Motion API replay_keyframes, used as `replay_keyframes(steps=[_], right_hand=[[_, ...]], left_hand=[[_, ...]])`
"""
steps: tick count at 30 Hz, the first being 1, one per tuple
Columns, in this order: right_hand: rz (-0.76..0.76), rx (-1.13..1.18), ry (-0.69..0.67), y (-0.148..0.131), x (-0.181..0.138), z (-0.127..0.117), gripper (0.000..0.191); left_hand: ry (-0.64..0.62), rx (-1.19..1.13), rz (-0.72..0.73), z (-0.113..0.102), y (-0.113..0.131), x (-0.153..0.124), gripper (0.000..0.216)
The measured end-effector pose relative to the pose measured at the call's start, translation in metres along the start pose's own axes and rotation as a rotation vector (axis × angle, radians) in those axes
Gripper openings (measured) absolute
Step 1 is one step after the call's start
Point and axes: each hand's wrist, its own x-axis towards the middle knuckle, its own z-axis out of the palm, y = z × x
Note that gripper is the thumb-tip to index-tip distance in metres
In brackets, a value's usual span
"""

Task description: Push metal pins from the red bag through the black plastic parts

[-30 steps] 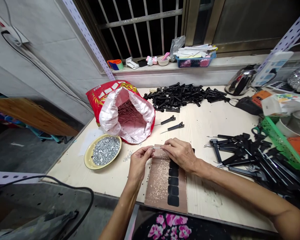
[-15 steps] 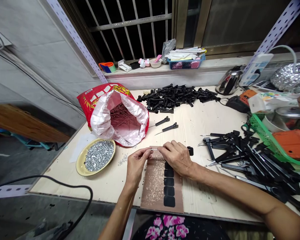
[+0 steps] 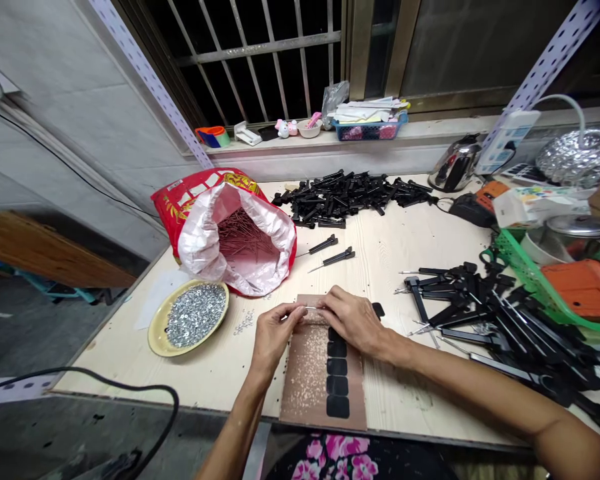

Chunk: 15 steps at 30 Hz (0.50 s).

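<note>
My left hand (image 3: 273, 333) and my right hand (image 3: 349, 319) meet over a brown board (image 3: 310, 373) that carries a column of black pads (image 3: 337, 373). Both hands pinch the ends of a thin metal pin (image 3: 311, 307) held level between them. Whatever else sits in the fingers is too small to see. Left of my left hand stands a yellow dish of small silver washers (image 3: 190, 323), with a few loose washers (image 3: 244, 321) on the table beside it. A red and white bag of long pins (image 3: 240, 237) lies open behind the dish.
A heap of black plastic handles (image 3: 350, 192) lies at the back, two finished pieces (image 3: 333, 250) in front of it, and a pile of assembled black tools (image 3: 500, 320) at the right. A green basket (image 3: 545, 283), a kettle (image 3: 455, 163) and a black cable (image 3: 105, 387) border the table.
The view has shifted slightly; my hands stay together over the board, still pinching the pin, with only small finger movement.
</note>
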Motion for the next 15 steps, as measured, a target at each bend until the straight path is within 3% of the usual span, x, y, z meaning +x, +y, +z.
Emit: replay_keyframes(steps=[4,11,15], right_hand=[[-0.078,-0.205,0.062,-0.001,-0.003,0.007,0.021],[-0.146,-0.203,0.09,-0.002,-0.002,0.01,0.022],[-0.074,-0.084,0.011,0.003,-0.009,0.004,0.023]], left_hand=[[-0.005,0.025,0.019,0.0,-0.003,0.0,0.025],[-0.012,0.067,0.064,-0.001,-0.006,-0.001,0.021],[-0.054,0.084,0.127,0.004,-0.009,-0.005,0.019]])
